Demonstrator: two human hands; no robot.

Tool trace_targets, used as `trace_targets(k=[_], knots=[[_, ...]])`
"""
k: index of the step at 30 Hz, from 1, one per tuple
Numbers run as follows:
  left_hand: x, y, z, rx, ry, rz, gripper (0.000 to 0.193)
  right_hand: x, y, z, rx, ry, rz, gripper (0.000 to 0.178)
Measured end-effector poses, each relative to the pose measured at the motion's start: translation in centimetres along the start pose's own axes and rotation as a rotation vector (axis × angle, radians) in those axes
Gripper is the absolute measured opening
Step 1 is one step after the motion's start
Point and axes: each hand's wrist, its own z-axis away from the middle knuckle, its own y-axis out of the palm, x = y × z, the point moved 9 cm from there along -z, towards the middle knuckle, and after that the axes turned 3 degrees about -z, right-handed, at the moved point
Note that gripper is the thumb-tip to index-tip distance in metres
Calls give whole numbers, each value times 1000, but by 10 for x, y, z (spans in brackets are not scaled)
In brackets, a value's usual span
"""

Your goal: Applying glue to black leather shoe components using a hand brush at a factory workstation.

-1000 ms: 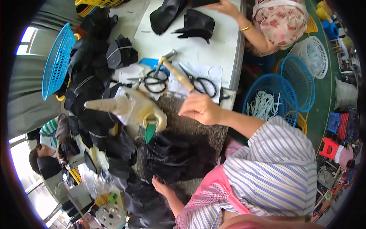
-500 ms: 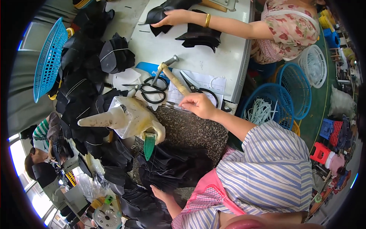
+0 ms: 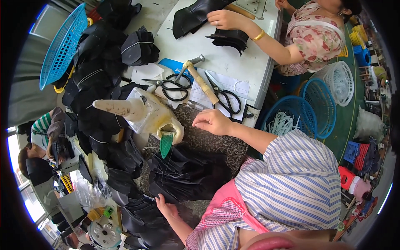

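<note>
My left hand is at the edge of a fanned stack of black leather-like pieces, its visible fingers stretched out and apart. More overlapping black pieces lie beside it. My right hand hovers above the speckled stone slab, fingers curled together; anything small inside is hidden. Beyond it lie a hammer with a wrapped handle and black-handled scissors. A second pair of scissors lies further left. A whitish plastic container with a long spout holds a green perforated strip.
Across the white table, a co-worker's hand is beside black pieces. Bundled black pieces crowd the left. Blue baskets stand at the right, one holding pale strips. A blue basket leans at far left.
My right hand has drawn back from the hammer handle toward me. My left hand has shifted slightly left, its fingers more raised. The co-worker's hand has moved right, and the whole view has shifted slightly.
</note>
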Motion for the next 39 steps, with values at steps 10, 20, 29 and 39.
trace_targets(k=[10,20,29,39], knots=[[18,6,3,224,-7,328,38,42,38,37,72,-77,189,9],[7,53,-13,338,104,523,28,83,58,24,-189,-189,389,56],[9,52,-1,310,145,547,31,46,105,-23,-87,-363,867,33],[1,83,-7,172,218,384,22,48,44,-28,-75,-161,175,10]])
